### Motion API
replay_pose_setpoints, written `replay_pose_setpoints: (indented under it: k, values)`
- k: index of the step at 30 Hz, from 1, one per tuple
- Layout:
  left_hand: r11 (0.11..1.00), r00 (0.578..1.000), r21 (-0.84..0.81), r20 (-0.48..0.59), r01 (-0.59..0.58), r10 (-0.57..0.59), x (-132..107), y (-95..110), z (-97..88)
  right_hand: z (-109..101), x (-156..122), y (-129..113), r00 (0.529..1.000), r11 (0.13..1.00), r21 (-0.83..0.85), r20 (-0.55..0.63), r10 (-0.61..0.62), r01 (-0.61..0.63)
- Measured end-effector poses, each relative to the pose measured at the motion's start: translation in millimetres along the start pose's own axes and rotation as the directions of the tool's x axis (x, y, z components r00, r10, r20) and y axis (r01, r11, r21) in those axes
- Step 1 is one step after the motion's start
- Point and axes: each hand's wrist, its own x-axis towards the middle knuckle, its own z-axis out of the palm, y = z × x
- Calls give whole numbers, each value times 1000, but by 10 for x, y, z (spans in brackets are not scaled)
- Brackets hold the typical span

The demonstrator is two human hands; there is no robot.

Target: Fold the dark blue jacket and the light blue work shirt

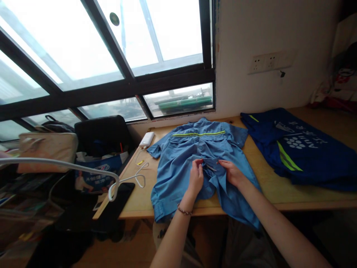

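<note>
A light blue short-sleeved work shirt (178, 163) lies spread on the wooden table, its collar toward the wall and a yellow-green stripe across its chest. My left hand (196, 176) pinches one edge of the front opening below the chest buttons. Opposite it, my right hand (231, 172) grips the other front edge between thumb and fingers. Between the two hands the cloth is lifted and folded, and the lower front hangs over the table's near edge. Whether a button sits under the fingertips is too small to tell.
A dark blue garment (315, 149) with white print lies on the table (273, 193) at right. Left of the shirt are a white power bank (147, 139) with its cable and a black phone (122, 195). A black chair and bags stand further left, beneath the window.
</note>
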Motion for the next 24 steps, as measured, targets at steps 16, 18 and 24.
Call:
replay_pose_setpoints:
  k: [16, 18, 24]
  values:
    - [858, 866, 392, 488, -331, 111, -125, 42, 105, 80, -112, -95, 990, 995, 43, 108, 87, -92]
    - [878, 890, 383, 445, -286, 96, -133, 4, 129, 106, -132, -89, 987, 995, 21, 126, 98, -101]
    - [928, 939, 355, 342, -114, -15, -118, -62, 169, 79, -99, -46, 995, 992, 83, 54, 87, -92]
